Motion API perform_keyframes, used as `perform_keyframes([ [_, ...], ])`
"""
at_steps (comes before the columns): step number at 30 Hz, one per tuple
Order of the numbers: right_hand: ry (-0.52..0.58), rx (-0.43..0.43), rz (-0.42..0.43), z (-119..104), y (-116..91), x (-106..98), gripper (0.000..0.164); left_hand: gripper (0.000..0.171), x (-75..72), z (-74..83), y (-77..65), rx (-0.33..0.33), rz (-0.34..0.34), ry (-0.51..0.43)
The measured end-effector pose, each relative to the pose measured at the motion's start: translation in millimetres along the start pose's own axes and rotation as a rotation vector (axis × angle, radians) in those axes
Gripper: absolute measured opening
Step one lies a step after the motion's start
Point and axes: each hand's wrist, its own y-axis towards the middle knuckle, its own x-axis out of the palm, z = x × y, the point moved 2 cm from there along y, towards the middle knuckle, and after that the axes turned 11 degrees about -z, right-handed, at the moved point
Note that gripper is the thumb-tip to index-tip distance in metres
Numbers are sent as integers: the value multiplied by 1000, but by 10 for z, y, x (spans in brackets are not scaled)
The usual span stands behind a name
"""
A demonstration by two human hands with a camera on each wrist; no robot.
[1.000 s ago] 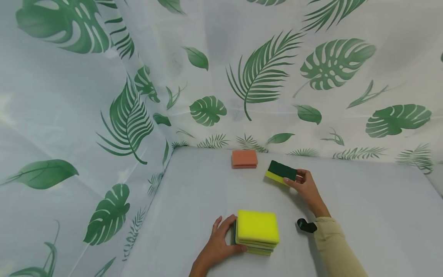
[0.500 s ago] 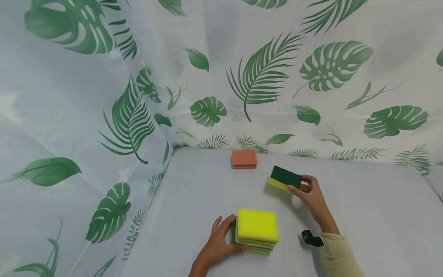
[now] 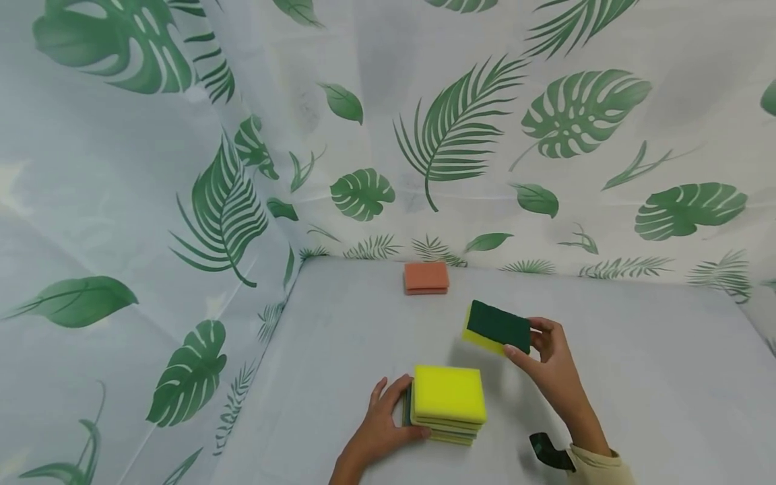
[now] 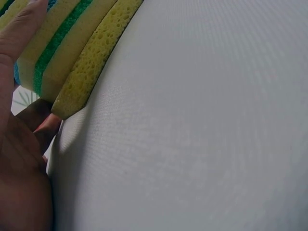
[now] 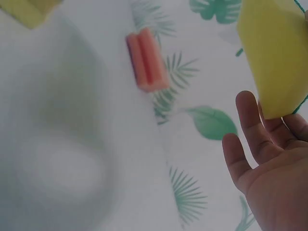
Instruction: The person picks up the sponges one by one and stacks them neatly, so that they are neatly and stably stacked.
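A stack of sponges (image 3: 449,397) stands on the table, its top one bright yellow. My left hand (image 3: 382,426) holds the stack's left side, thumb at the front and fingers behind. In the left wrist view, the stacked sponges (image 4: 82,62) show yellow, green and blue layers. Above the table, right of the stack and farther back, my right hand (image 3: 554,364) pinches a yellow sponge with a dark green scouring side (image 3: 498,327) by its right end. The right wrist view shows that sponge's yellow face (image 5: 276,57), with two fingers of my right hand (image 5: 279,178) extended off it.
Two orange sponges (image 3: 426,278) lie stacked at the table's back edge. White sheets with green leaves (image 3: 467,128) hang behind and to the left. A black device (image 3: 552,451) sits at my right wrist by the beige sleeve (image 3: 600,468).
My right hand has drawn the green-and-yellow sponge nearer, away from the back edge and toward the stack's level. The left hand and the stack stay put.
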Motion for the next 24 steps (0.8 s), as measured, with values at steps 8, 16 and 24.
perform_keyframes([
  [8,57,-102,-11,-236,-293,216,70,91,14,-11,1,-17,9,-10],
  [16,61,-146,-51,-405,-446,397,77,89,7,-25,11,3,15,-17],
  [24,23,-100,-75,-425,-511,515,81,89,16,-14,-7,-5,19,-34],
])
